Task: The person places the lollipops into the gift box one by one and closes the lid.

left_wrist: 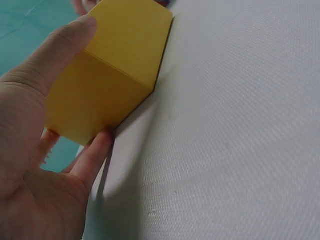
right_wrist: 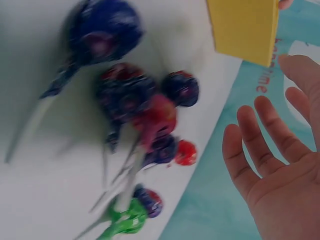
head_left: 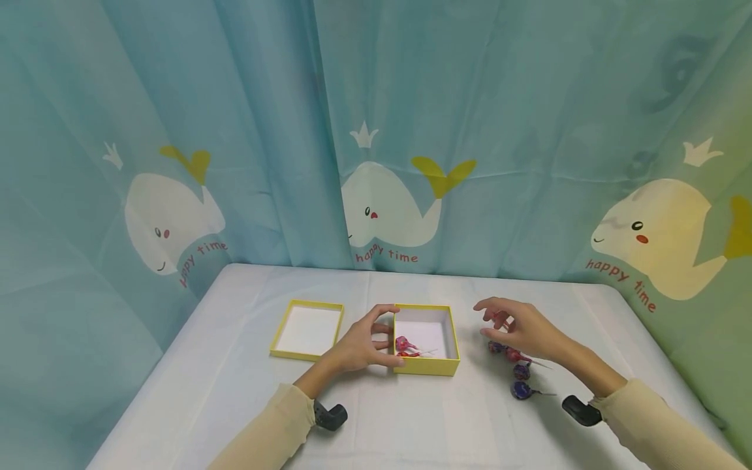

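Clearly yellow box (head_left: 427, 367), white inside, left hand (head_left: 356, 346) gripping side; right hand (head_left: 527, 329) spread.

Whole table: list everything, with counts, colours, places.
Open cardboard box: one, yellow, centre.
Shallow rectangular lid: one, white and yellow, left of box.
Round wrapped lollipops: two visible, pink and red, in box.
Loose lollipops: about eight, blue, pink, red, green, right of box.
Table: one, white, below.
Whale-printed fabric curtain: count unclear, teal, behind.
Rounded devices: two, black, wrists.
Sleeves: two, beige, forearms.
Left hand: one, gripping box.
Right hand: one, near lollipops.
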The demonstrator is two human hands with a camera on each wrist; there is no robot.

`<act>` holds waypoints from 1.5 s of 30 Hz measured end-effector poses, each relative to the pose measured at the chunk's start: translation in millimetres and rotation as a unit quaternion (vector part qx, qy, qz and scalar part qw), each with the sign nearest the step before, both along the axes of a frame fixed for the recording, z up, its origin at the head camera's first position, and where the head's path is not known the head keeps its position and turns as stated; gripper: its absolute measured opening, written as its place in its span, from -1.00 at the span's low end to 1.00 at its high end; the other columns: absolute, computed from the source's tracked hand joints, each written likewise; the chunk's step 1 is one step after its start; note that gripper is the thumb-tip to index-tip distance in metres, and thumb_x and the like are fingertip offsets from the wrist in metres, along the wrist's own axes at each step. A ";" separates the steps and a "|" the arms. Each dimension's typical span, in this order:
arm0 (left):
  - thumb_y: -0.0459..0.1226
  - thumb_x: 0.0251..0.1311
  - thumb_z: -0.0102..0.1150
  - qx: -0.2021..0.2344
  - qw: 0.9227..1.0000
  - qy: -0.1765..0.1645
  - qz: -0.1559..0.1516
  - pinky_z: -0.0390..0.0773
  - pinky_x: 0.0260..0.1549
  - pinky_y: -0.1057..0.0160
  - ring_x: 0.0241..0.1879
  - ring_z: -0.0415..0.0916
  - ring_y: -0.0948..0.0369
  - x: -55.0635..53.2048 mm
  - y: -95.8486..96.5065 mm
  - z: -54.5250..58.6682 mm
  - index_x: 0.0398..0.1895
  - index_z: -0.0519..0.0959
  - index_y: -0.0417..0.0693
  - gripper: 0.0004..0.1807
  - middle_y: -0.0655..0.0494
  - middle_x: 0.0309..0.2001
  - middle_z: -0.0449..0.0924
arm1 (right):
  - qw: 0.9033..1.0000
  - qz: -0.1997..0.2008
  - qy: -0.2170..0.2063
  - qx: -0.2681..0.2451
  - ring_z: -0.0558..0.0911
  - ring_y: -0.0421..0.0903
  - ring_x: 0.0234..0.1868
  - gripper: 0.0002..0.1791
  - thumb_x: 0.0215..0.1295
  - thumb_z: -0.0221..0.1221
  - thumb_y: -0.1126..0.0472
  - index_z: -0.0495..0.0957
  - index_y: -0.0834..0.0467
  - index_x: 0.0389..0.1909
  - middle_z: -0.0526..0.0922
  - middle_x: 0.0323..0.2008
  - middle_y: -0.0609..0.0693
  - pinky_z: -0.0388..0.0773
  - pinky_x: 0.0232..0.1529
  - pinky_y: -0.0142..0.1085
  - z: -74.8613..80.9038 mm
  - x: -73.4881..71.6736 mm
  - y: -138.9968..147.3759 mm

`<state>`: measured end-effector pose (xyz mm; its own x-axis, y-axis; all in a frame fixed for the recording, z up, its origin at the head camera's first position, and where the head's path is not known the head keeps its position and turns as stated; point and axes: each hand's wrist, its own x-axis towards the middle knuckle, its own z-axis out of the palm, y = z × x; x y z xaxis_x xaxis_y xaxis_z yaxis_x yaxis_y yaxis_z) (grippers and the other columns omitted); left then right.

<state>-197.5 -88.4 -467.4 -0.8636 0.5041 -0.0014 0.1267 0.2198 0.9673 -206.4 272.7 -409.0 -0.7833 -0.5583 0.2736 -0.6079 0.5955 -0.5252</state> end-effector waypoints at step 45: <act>-0.30 -0.01 0.63 -0.001 1.000 0.001 -0.001 0.62 0.16 0.13 0.27 0.48 -0.05 -2.3 0.1 -2.0 0.52 0.21 0.02 0.03 -0.20 0.40 0.28 | 0.991 -0.013 -0.006 0.131 0.37 -0.24 -0.37 -0.72 0.13 0.51 0.23 0.67 0.03 -0.16 0.48 -0.42 -0.26 0.33 -0.37 -0.35 -31.2 3.8 25.6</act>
<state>-199.8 -88.4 -469.3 -0.8626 0.5058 -0.0002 0.1293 0.2208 0.9667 -202.6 298.3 -440.2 -0.8001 -0.5892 0.1123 -0.5857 0.7271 -0.3583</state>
